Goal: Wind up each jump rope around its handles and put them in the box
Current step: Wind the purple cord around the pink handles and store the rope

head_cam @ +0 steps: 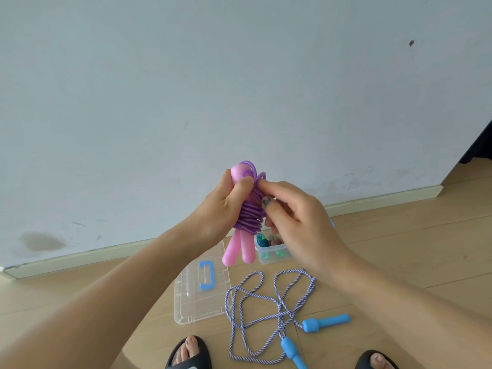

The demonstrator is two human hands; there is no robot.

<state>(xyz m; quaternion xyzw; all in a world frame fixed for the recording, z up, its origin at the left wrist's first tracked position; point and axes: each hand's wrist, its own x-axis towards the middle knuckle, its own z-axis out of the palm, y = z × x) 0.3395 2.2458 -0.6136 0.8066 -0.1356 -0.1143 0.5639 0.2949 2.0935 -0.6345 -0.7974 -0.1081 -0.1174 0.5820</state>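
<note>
Purple glossy cord (249,213), coiled tight round two smooth pink handles (239,249), sits mid-frame, where the left hand (221,206) grips the handle tops and the right hand (290,209) pinches a loose loop, its fingers hiding that side of the coil. Behind the right hand, the clear plastic box (271,255) shows only a corner with green and teal contents too blurred to identify. Lower centre, a twisted blue-and-white rope (266,312) with blue handles (326,322) sprawls unwound on wood flooring, beside the clear ribbed lid (202,291).

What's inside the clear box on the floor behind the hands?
The clear box holds a wound rope with green handles and something orange-brown beside it. The right hand and the purple rope cover most of the box, so the rest is hidden.
</note>
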